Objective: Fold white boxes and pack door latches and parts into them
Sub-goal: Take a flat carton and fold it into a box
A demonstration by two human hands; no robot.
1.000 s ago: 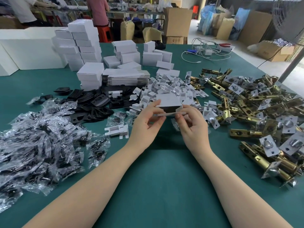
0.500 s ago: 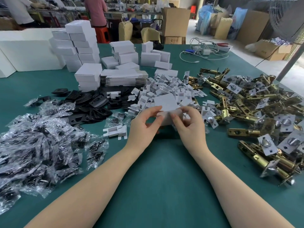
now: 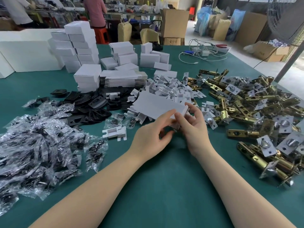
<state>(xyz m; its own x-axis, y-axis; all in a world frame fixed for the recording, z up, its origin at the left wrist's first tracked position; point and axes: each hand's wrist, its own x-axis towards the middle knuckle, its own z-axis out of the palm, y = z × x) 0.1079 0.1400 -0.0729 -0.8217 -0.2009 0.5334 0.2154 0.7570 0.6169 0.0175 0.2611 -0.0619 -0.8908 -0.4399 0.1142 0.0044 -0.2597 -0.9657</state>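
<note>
White box (image 3: 158, 105), left hand (image 3: 152, 137) & right hand (image 3: 191, 127) pinching, prob. near edge

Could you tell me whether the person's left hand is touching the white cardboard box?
Touching. The head view shows the left hand with its index fingertip laid on the near edge of the white cardboard box.

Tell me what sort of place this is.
Most likely a hardware packing workshop: a green-covered table heaped with brass door latches, stacked folded white cardboard boxes, and clear plastic bags of black parts, with brown cardboard cartons behind.
</note>
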